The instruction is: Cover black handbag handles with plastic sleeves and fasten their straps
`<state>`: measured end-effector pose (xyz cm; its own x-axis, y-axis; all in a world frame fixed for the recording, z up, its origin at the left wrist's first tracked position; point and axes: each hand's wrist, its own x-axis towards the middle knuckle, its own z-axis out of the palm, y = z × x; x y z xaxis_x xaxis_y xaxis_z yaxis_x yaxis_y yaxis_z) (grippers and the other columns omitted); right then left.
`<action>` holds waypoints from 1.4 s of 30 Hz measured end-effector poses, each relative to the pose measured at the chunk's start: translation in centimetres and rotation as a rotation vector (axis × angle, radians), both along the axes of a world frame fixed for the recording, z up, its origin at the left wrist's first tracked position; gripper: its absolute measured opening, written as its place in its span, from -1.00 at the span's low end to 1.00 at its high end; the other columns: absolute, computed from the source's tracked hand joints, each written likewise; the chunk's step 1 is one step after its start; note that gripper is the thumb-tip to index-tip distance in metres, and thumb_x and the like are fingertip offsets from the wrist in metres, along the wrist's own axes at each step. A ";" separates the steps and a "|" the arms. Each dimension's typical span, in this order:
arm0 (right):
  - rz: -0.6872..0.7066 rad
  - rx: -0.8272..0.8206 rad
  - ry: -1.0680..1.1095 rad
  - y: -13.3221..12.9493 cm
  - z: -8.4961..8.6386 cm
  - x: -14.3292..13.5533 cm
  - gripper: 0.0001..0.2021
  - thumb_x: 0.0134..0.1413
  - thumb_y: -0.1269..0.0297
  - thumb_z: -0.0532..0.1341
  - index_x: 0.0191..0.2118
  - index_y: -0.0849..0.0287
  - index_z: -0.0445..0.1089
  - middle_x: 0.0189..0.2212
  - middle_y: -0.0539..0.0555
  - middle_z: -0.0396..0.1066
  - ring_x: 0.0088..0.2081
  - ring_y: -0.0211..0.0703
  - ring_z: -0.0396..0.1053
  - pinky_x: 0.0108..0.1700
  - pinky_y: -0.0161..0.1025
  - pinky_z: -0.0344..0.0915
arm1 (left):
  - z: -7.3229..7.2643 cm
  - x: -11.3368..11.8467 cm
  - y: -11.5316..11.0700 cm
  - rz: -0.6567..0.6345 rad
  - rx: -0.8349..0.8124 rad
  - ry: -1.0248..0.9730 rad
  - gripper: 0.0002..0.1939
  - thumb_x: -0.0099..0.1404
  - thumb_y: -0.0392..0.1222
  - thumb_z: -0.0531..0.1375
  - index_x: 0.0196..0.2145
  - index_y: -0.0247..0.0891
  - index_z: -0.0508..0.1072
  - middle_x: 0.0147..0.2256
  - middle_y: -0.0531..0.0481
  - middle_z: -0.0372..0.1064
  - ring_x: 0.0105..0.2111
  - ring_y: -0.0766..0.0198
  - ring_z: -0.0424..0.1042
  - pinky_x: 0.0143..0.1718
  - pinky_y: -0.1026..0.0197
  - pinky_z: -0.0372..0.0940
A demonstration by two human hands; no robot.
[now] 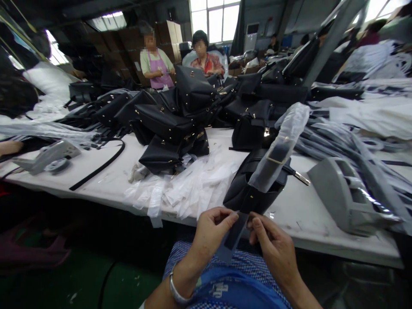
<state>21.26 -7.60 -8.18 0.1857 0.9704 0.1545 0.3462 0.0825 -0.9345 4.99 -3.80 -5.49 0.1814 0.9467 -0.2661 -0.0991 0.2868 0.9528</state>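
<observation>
In front of my lap, my left hand pinches the left edge of a clear plastic sleeve between thumb and fingers. A dark strap end shows inside or behind the sleeve. My right hand is closed at the sleeve's right side, thumb against fingers. Just beyond both hands, a black handbag lies at the table edge. Over it rises a plastic-wrapped strap with a metal buckle showing through. Whether this strap and the sleeved piece are one length I cannot tell.
Loose clear plastic sleeves lie left of the bag. Grey tape dispensers stand on both sides. Black handbags are piled behind, and a black strap lies on the white table. Two people are across the table.
</observation>
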 end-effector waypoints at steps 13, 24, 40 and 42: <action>0.014 -0.064 0.050 2.2 3.2 0.3 -0.71 0.15 0.03 0.27 -0.23 0.15 0.57 -0.57 -0.01 0.51 -0.56 -0.15 0.45 -0.46 -0.30 0.36 | 2.3 2.3 3.3 0.018 0.162 -0.012 -0.73 0.23 -0.04 0.32 -0.30 -0.35 0.56 -0.35 -0.06 0.53 -0.32 0.24 0.46 -0.25 0.28 0.32; -0.042 -0.053 -0.003 2.8 3.7 -0.6 -0.68 0.10 -0.02 0.29 -0.42 0.15 0.55 -0.61 -0.01 0.46 -0.56 -0.18 0.39 -0.50 -0.34 0.28 | -1.3 1.4 0.0 0.097 0.199 0.123 -0.81 0.28 -0.11 0.28 -0.25 -0.30 0.54 -0.31 -0.04 0.51 -0.30 0.20 0.45 -0.28 0.27 0.33; 0.020 -0.023 0.045 3.0 3.7 -1.9 -0.57 0.19 -0.05 0.22 -0.56 0.17 0.39 -0.63 -0.03 0.34 -0.53 -0.20 0.33 -0.45 -0.33 0.26 | -1.0 0.2 -0.7 -0.115 1.069 0.767 -0.67 0.47 -0.31 0.00 -0.03 -0.29 0.56 -0.25 -0.19 0.53 -0.25 0.15 0.52 -0.19 0.20 0.43; 0.023 -0.055 0.032 3.1 3.8 -1.8 -0.59 0.18 -0.05 0.23 -0.53 0.17 0.42 -0.64 -0.03 0.35 -0.54 -0.20 0.34 -0.47 -0.33 0.25 | -1.3 0.1 -1.0 -0.122 1.084 0.768 -0.64 0.47 -0.32 -0.01 0.06 -0.30 0.50 -0.23 -0.21 0.54 -0.24 0.14 0.53 -0.18 0.20 0.43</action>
